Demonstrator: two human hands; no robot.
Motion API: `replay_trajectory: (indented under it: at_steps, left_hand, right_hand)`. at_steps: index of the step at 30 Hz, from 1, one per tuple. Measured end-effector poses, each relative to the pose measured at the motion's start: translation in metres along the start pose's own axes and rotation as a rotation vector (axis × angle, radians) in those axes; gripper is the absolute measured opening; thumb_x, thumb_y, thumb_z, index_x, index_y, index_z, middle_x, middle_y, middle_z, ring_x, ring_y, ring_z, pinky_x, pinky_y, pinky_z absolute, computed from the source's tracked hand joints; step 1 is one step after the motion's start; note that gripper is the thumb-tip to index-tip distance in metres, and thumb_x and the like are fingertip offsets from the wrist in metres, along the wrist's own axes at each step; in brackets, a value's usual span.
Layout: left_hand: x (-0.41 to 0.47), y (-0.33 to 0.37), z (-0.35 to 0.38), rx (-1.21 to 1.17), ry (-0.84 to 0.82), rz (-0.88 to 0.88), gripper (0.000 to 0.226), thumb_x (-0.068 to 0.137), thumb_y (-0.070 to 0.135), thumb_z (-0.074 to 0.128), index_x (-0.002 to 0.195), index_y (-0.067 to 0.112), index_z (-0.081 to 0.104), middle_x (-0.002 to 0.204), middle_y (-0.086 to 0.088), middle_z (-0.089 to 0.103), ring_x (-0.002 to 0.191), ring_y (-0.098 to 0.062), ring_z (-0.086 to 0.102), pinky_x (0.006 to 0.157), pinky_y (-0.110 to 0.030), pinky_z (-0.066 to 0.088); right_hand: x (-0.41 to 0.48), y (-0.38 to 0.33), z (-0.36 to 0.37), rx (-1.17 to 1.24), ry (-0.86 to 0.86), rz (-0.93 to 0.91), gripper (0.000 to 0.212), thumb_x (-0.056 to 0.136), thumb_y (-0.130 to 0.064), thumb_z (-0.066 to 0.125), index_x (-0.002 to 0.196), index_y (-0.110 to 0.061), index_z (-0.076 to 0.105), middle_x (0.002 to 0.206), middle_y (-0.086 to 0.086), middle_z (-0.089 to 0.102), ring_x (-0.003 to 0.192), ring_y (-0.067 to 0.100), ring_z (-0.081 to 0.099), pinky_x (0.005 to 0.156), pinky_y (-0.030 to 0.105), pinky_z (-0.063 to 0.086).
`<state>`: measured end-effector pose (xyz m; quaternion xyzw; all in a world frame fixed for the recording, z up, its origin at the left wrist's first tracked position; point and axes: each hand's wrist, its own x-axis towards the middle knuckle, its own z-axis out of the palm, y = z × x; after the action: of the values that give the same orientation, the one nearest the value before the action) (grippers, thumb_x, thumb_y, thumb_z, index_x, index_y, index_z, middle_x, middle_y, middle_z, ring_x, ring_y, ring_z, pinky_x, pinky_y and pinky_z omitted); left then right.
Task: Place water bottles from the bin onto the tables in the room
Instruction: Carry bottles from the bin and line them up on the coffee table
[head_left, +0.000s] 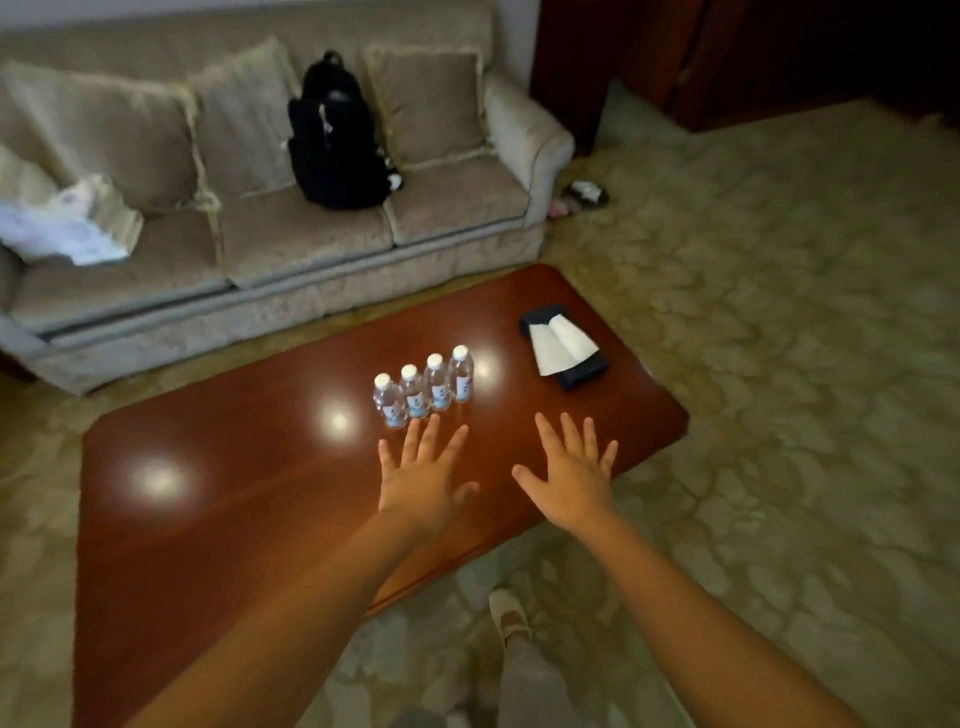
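Hands free, bottles set down.
Left hand (421, 480) and right hand (571, 480), fingers spread and holding nothing, hover over the glossy red-brown wooden table (234, 467). Just beyond, four small clear white-capped water bottles (423, 387) stand in a row. Best drawn straight back, to avoid toppling them.

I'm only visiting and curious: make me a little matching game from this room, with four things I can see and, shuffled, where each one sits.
Things
1. water bottles
2. black backpack
3. tissue box
4. sandals

Places
A. on the carpet, by the end of the sofa
B. upright in a row on the table, just beyond the left hand
C. leaning against the sofa's back cushions
D. lying near the table's far right end

Pairs: 1-B, 2-C, 3-D, 4-A
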<state>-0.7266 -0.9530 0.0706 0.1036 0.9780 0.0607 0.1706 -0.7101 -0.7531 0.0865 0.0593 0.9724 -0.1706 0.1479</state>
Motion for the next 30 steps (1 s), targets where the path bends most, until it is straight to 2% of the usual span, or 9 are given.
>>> replay_trajectory:
  at_steps: [8,17,22,28,30]
  left_hand:
    - [-0.046,0.087,-0.015,0.027,0.037,0.338,0.075,0.095,0.068,0.031,0.154,0.041,-0.008,0.164,-0.001,-0.019,0.149,-0.026,-0.023,0.117,-0.061,-0.01]
    - [-0.108,0.217,0.027,0.2,-0.021,0.656,0.081,0.089,0.076,0.022,0.154,0.04,-0.01,0.164,-0.003,-0.018,0.15,-0.026,-0.019,0.118,-0.063,-0.002]
    - [-0.172,0.3,0.064,0.262,-0.04,0.82,0.078,0.094,0.069,0.03,0.154,0.039,-0.009,0.164,-0.003,-0.017,0.15,-0.027,-0.019,0.117,-0.062,-0.005]
    - [-0.278,0.393,0.105,0.283,-0.05,0.974,0.08,0.089,0.074,0.021,0.155,0.038,-0.007,0.164,-0.004,-0.017,0.151,-0.026,-0.019,0.117,-0.061,-0.006]
    - [-0.314,0.421,0.12,0.302,-0.069,1.035,0.078,0.094,0.069,0.028,0.155,0.037,-0.007,0.164,-0.004,-0.017,0.15,-0.027,-0.019,0.117,-0.061,-0.006]
  right_hand:
    - [-0.112,0.065,-0.027,0.087,0.219,0.21,0.08,0.095,-0.061,0.044,0.159,-0.036,0.003,0.168,0.003,-0.008,0.151,0.029,-0.023,0.116,0.059,-0.016]
    - [-0.261,0.168,-0.015,0.17,0.363,0.574,0.084,0.091,-0.062,0.049,0.159,-0.036,0.005,0.168,0.004,-0.005,0.152,0.031,-0.018,0.118,0.061,-0.012]
    - [-0.365,0.225,0.001,0.215,0.404,0.73,0.087,0.09,-0.061,0.051,0.159,-0.036,0.004,0.168,0.004,-0.007,0.152,0.03,-0.02,0.118,0.06,-0.014]
    - [-0.504,0.288,0.022,0.23,0.444,0.872,0.086,0.092,-0.061,0.049,0.159,-0.035,0.002,0.168,0.003,-0.008,0.151,0.029,-0.023,0.118,0.058,-0.017]
    - [-0.55,0.307,0.028,0.234,0.459,0.916,0.086,0.092,-0.06,0.049,0.159,-0.035,0.001,0.168,0.003,-0.009,0.151,0.028,-0.023,0.118,0.059,-0.016]
